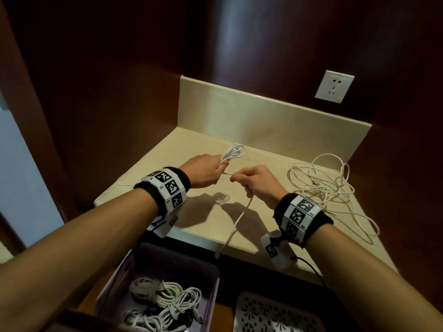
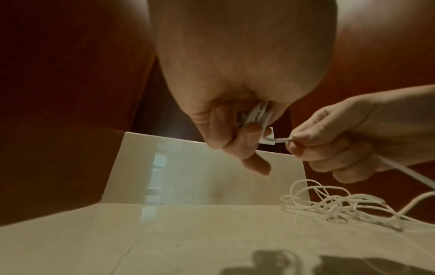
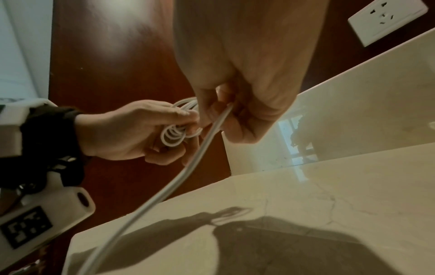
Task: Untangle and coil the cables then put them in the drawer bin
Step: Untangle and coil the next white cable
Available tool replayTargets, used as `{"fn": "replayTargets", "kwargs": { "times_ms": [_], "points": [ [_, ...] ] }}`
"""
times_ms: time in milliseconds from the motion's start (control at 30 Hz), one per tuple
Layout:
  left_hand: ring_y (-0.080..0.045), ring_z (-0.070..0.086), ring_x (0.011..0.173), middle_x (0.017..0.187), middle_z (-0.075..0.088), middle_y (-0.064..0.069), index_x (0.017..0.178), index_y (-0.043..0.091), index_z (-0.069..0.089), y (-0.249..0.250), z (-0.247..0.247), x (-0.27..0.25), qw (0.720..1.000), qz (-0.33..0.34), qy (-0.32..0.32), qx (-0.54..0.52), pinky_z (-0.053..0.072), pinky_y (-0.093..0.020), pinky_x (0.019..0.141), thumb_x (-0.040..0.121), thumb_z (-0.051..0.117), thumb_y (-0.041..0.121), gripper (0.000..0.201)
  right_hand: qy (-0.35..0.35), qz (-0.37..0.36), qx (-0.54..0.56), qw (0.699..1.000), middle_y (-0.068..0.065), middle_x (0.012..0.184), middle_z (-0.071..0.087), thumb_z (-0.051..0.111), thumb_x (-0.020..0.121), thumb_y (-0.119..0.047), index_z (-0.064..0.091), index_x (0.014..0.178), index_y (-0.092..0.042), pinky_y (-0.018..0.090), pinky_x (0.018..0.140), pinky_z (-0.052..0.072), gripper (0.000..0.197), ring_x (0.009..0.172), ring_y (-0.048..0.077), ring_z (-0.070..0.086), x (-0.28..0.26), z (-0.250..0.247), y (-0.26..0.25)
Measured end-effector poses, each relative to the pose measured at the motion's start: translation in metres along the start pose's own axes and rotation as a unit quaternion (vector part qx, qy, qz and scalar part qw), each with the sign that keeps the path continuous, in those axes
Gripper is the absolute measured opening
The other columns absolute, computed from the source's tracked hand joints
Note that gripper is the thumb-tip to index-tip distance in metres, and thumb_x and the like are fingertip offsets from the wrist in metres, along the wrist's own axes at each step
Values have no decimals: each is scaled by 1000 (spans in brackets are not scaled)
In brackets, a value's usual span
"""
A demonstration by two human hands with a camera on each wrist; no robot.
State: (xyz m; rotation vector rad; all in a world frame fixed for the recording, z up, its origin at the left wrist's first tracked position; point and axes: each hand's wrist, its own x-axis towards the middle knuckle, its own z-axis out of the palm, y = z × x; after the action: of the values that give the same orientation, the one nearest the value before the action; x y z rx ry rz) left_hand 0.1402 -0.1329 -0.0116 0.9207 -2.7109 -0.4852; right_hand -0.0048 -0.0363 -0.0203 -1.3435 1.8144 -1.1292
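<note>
Only my head view shows the lilac drawer bin (image 1: pixel 212 279) below the counter edge with coiled cables (image 1: pixel 163 300) already inside, while my right wrist view alone shows the small round loops bunched under my left hand (image 3: pixel 132 130). The white cable (image 1: pixel 233 152) is thin and glossy, half coiled, its free tail hanging over the beige countertop (image 1: pixel 196 144) edge, with a tangled cable pile (image 1: pixel 328 185) lying to the right. My left hand's fingers curl tight round the coil above the counter, and my right hand (image 1: pixel 257 182) beside it pinches the strand between thumb and forefinger.
</note>
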Motion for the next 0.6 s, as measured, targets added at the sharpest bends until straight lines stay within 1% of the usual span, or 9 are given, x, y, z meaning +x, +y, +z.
{"fn": "replayTargets", "kwargs": {
  "times_ms": [100, 167, 233, 267, 333, 400, 500, 567, 600],
  "points": [
    [-29, 58, 84, 93, 66, -6, 108, 16, 50, -2, 4, 5, 998, -12, 1, 60, 42, -38, 71, 104, 22, 41, 39, 6, 18, 27, 999, -12, 43, 38, 61, 91, -8, 71, 81, -5, 26, 49, 42, 14, 46, 11, 32, -2, -1, 0],
    [-30, 58, 83, 92, 65, -7, 107, 15, 50, -2, 4, 7, 998, -17, 11, 54, 42, -38, 71, 104, 22, 41, 39, 12, 27, 62, 998, -10, 46, 34, 63, 91, -9, 72, 85, -6, 27, 48, 46, 12, 48, 11, 32, -3, 0, 0],
    [-29, 60, 81, 89, 66, -8, 101, 14, 51, -3, 3, 8, 999, -25, 25, 24, 46, -40, 74, 104, 22, 40, 39, 10, 29, 91, 995, -4, 53, 34, 65, 91, -12, 74, 92, -7, 26, 45, 44, 10, 49, 11, 34, -6, 3, 0],
    [-30, 60, 80, 89, 66, -9, 97, 14, 50, -4, 2, 9, 999, -30, 31, 15, 46, -40, 73, 104, 22, 40, 38, 3, 32, 97, 995, -1, 56, 36, 65, 91, -14, 74, 95, -8, 26, 45, 43, 11, 49, 12, 35, -7, 5, 0],
    [-30, 58, 79, 88, 64, -10, 95, 15, 47, -6, 2, 8, 999, -35, 35, 19, 41, -38, 68, 104, 23, 38, 35, -22, 43, 95, 994, 1, 57, 40, 65, 92, -17, 74, 99, -10, 27, 47, 42, 14, 49, 12, 37, -11, 9, 0],
    [-30, 54, 78, 88, 59, -9, 96, 15, 45, -7, 2, 4, 998, -41, 29, 39, 36, -36, 66, 104, 23, 38, 32, -54, 51, 85, 994, 1, 55, 41, 62, 94, -18, 73, 101, -10, 26, 46, 42, 15, 47, 13, 37, -16, 13, -2],
    [-28, 51, 78, 90, 55, -7, 101, 15, 45, -10, 2, -3, 995, -49, 0, 81, 34, -35, 66, 104, 22, 39, 33, -89, 57, 49, 993, 0, 51, 36, 58, 96, -16, 71, 101, -5, 23, 43, 35, 17, 43, 12, 31, -20, 17, -5],
    [-28, 50, 79, 92, 55, -7, 106, 13, 48, -12, 3, -7, 992, -47, -19, 115, 34, -35, 67, 104, 22, 39, 36, -80, 49, -7, 996, -1, 51, 37, 58, 96, -12, 71, 97, -1, 23, 43, 30, 17, 44, 12, 30, -20, 16, -7],
    [-28, 49, 79, 93, 56, -8, 105, 13, 48, -11, 4, -10, 990, -45, -27, 128, 34, -35, 68, 104, 22, 38, 36, -67, 39, -47, 996, -2, 51, 38, 59, 95, -12, 71, 93, -2, 22, 43, 28, 16, 45, 12, 31, -19, 14, -8]
  ]
}}
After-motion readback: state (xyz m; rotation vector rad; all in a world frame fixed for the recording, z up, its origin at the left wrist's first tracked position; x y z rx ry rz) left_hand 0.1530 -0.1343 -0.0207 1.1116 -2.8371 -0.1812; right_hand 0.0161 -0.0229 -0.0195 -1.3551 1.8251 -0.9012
